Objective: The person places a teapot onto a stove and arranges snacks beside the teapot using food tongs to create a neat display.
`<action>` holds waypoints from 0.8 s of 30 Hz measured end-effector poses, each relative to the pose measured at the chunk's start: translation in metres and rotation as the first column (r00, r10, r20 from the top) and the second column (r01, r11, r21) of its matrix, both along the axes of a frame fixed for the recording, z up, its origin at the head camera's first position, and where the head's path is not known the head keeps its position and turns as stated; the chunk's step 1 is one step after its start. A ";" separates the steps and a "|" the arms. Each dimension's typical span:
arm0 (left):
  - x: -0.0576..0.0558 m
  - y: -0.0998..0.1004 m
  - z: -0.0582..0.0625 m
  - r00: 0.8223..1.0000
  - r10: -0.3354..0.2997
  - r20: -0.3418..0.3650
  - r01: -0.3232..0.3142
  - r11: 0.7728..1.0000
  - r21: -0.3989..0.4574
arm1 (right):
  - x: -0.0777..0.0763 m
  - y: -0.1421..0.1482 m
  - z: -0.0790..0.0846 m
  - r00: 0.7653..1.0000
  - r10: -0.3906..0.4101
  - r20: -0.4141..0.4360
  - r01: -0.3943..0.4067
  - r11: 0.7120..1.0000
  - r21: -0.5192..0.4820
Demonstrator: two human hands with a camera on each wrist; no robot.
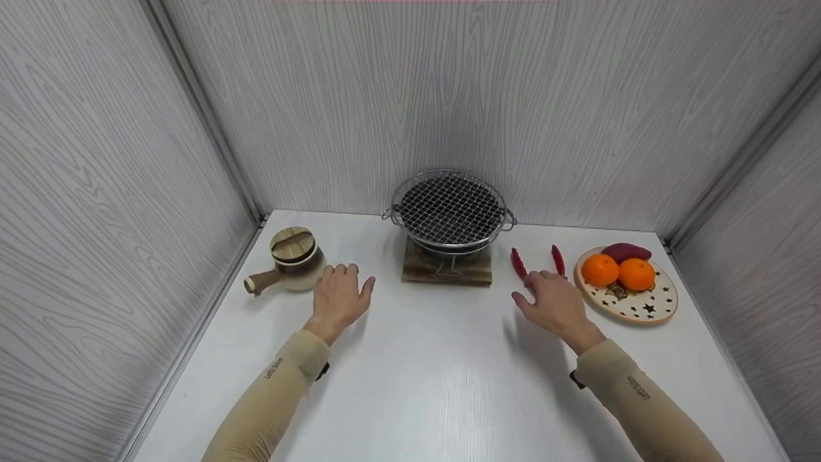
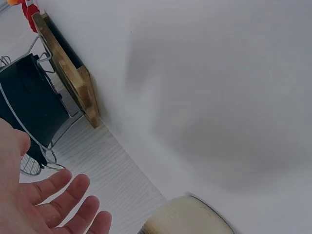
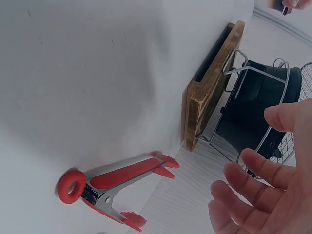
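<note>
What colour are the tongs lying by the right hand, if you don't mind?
Red, with a metal hinge; the tongs show best in the right wrist view.

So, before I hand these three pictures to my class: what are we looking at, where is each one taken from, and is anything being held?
No machine here: a person works with two bare hands. The wide picture comes from a camera on the person's head, looking down at a white table. The other two come from cameras on each wrist, so they look sideways and tilted.

On the table stand a small grill on a wooden board, a lidded pot at the left, red tongs, and a plate with two oranges and a sweet potato.

Nothing is held. The left hand lies open beside the pot; the right hand is open just before the tongs.
</note>
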State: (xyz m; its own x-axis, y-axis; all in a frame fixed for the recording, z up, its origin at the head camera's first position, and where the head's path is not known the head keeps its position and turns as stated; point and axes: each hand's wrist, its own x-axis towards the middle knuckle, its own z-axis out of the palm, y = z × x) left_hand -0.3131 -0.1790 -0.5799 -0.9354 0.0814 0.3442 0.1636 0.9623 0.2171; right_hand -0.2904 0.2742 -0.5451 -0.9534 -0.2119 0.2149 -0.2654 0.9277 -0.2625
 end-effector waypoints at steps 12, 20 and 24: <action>0.010 -0.008 0.016 0.998 0.034 0.057 -0.033 0.999 -0.031 | -0.007 -0.006 -0.003 1.000 0.011 0.027 -0.010 1.000 -0.017; 0.012 -0.019 0.019 0.995 0.058 0.077 -0.053 0.997 -0.060 | -0.008 -0.016 -0.003 1.000 0.026 0.009 -0.026 1.000 -0.015; 0.014 -0.025 0.019 0.998 0.045 0.054 -0.041 0.997 -0.071 | -0.009 -0.021 -0.004 0.999 0.036 -0.014 -0.036 0.999 -0.016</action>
State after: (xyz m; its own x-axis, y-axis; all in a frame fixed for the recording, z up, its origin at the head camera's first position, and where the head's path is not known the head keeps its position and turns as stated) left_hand -0.2991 -0.2043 -0.5606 -0.9559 0.0629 0.2868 0.1114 0.9814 0.1563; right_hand -0.2994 0.2534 -0.5489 -0.9421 -0.2427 0.2315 -0.3024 0.9131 -0.2735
